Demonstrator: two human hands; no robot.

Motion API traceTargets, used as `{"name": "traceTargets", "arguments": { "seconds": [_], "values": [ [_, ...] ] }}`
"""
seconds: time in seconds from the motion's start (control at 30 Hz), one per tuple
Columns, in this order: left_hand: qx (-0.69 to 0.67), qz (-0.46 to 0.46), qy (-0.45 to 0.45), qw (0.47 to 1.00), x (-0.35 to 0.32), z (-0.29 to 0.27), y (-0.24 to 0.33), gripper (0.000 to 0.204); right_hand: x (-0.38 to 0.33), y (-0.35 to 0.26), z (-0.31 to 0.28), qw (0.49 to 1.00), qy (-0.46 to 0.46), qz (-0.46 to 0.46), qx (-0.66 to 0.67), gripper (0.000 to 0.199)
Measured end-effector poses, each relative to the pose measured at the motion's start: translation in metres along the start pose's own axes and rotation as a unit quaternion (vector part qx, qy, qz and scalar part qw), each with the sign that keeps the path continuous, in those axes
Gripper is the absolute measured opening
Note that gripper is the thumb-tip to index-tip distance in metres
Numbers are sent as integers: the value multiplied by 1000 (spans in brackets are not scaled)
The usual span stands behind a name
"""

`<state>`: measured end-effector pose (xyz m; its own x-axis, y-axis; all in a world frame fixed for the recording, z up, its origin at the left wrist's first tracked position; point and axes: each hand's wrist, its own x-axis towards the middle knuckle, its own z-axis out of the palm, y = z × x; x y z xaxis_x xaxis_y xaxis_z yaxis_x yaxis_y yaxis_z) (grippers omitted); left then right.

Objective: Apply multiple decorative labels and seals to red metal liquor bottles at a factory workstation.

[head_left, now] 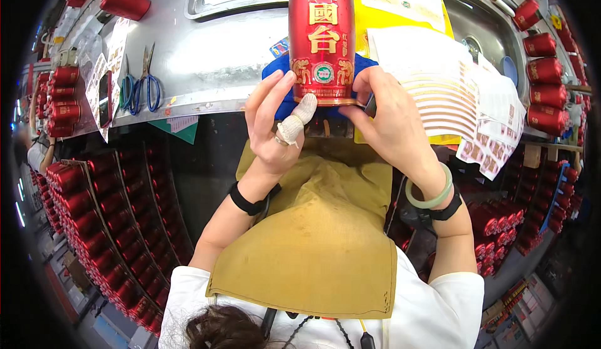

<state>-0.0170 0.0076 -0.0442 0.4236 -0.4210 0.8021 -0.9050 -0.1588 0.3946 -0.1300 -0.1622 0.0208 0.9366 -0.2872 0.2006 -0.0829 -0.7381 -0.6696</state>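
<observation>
A red bottle with gold lettering lies on a blue cloth at the bench's front edge, its base toward me. My left hand steadies it from the left. The thumb, in a white finger sleeve, presses on the base rim, and the other fingers lie along the side. At the base's right, my right hand is closed in a pinch at the end of a thin gold strip running round the rim. Something small and dark shows under its fingers; I cannot make out what.
Sheets of curved gold-edged labels fan out at right, over a yellow sheet. Scissors lie at left near label sheets. A sink is at far right. Stacked red bottles fill racks on both sides.
</observation>
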Motion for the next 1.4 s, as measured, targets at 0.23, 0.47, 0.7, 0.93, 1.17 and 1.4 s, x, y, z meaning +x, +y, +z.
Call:
{"name": "traceTargets", "arguments": {
  "seconds": [0.23, 0.47, 0.7, 0.93, 1.17, 1.4],
  "values": [
    [-76, -77, 23, 994, -5, 3, 0, 31, 4, 3, -13, 997, -67, 34, -22, 17],
    [0, -27, -55, 998, 15, -5, 13, 25, 8, 13, -32, 985, -135, 39, 96, 10],
    [-128, -119, 26, 984, 1, 4, 3, 30, 9, 11, -36, 968, -149, 121, 163, 25],
    [53, 33, 20, 998, 11, 3, 16, 27, 7, 12, -40, 970, -147, 149, 125, 26],
    [-140, -136, 47, 980, 3, 10, 3, 24, 6, 1, -36, 969, -129, 138, 160, 24],
    [53, 2, 42, 998, 7, 4, 10, 28, 4, 10, -33, 968, -121, 156, 153, 24]
  ]
}}
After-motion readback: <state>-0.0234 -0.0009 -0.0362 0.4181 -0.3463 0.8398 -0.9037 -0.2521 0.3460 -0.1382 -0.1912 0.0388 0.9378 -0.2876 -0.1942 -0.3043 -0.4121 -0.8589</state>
